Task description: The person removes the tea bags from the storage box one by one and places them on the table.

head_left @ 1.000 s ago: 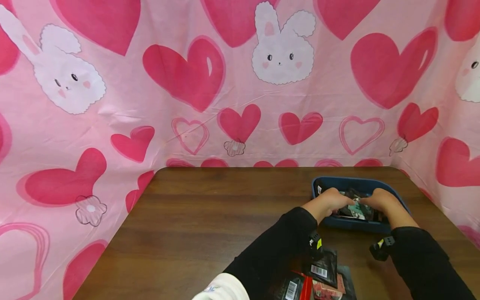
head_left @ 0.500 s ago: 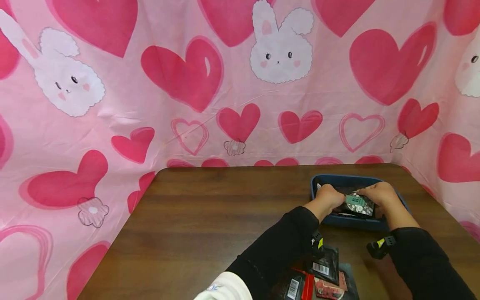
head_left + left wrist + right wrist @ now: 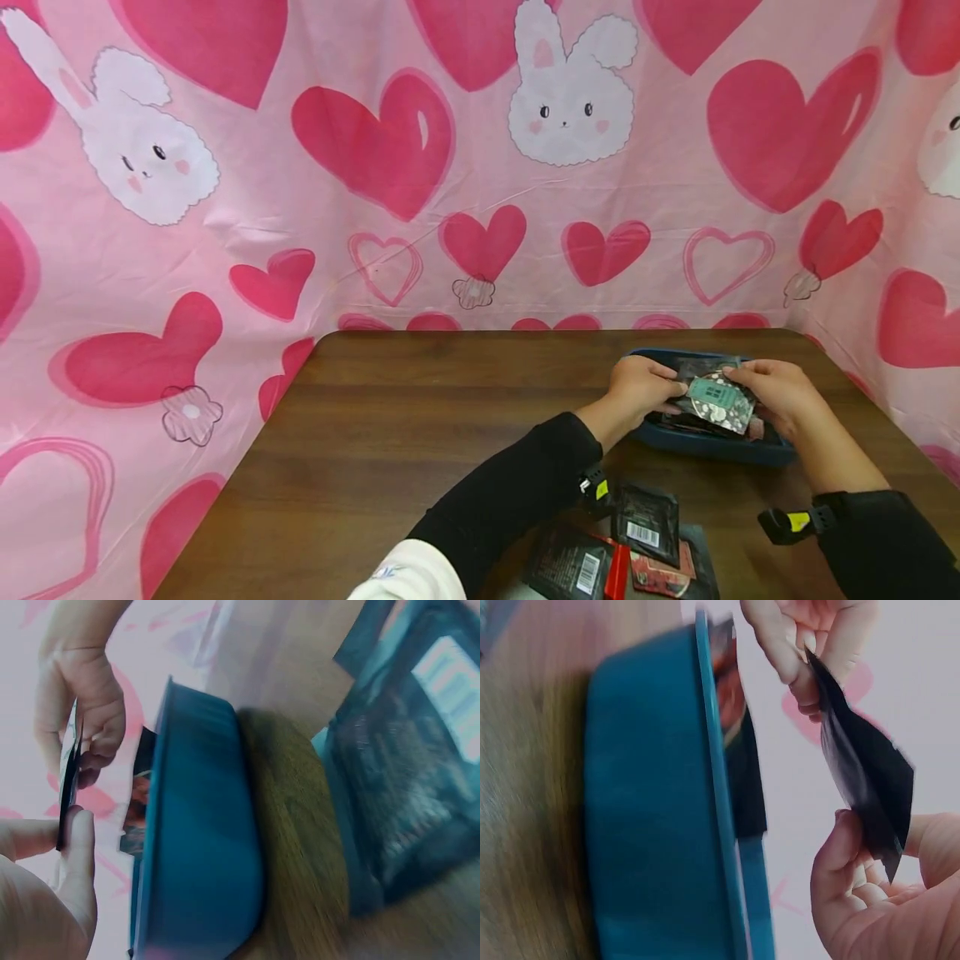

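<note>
Just above the blue bin (image 3: 716,447), a green-labelled packet (image 3: 722,402) is pinched at its edges by the left hand (image 3: 637,387) and right hand (image 3: 786,396). Another packet (image 3: 748,784) is seen sticking out of the bin, and overlapping packets (image 3: 637,510) (two barcodes (image 3: 642,534) are shown) are laid on the surface (image 3: 450,417) in front of the bin.

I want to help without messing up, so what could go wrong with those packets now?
The left hand and right hand pinch the green-labelled packet by its edges above the blue plastic bin, so it might slip and drop in.

The black left sleeve is close to the overlapping packets on the wooden table, so it could nudge them.
</note>
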Tool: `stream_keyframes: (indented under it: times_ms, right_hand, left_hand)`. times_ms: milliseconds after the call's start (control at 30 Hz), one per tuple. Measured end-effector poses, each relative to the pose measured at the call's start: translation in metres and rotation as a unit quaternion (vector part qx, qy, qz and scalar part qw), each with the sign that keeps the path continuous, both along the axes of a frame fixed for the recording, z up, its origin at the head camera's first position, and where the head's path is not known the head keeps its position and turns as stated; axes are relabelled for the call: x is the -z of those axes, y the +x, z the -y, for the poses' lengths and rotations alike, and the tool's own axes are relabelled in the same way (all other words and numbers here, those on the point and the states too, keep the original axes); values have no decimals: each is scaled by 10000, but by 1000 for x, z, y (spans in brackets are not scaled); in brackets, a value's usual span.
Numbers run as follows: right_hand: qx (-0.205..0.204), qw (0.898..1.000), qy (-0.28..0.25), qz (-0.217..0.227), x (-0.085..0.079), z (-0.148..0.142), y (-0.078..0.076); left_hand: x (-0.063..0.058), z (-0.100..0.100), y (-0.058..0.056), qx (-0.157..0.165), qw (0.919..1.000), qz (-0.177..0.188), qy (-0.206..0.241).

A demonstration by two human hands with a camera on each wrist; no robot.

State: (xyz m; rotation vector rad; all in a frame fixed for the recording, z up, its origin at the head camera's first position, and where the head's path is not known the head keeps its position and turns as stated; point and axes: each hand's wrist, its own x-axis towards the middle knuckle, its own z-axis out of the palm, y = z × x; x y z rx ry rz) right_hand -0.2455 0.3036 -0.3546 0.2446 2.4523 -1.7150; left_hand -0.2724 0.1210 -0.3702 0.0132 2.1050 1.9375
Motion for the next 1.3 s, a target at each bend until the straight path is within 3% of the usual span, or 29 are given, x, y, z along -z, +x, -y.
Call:
stream_keyframes:
  times_ms: [233,533,633,767,867,1000,1100,1300]
  right_hand:
    - [-633,9979,20,-137,1,39,31]
    - [-1619,9861,-297,249,28,78,63]
    - [-1721,9843,-149,369,40,88,71]
    - [-1910,9805,441,121,53,99,79]
    - [-2125,9676,1307,-378,58,103,83]
    - [-2255,9362,2509,-982,62,106,86]
    - [-2315,9170,3024,-1184,66,108,88]
    - [-2338,9086,3213,-1289,68,109,89]
  left_hand:
    - [5,59,24,591,9965,88,590]
    - [22,122,60,1304,9914,136,-66]
    - [33,134,69,1584,9862,293,-368]
    - [46,143,76,1885,9764,546,-896]
    - [52,147,79,2061,9694,494,-1241]
    - [53,148,78,2253,9602,158,-1644]
    - [52,149,77,2386,9509,-133,-1968]
    - [50,150,78,2522,9404,-435,-2239]
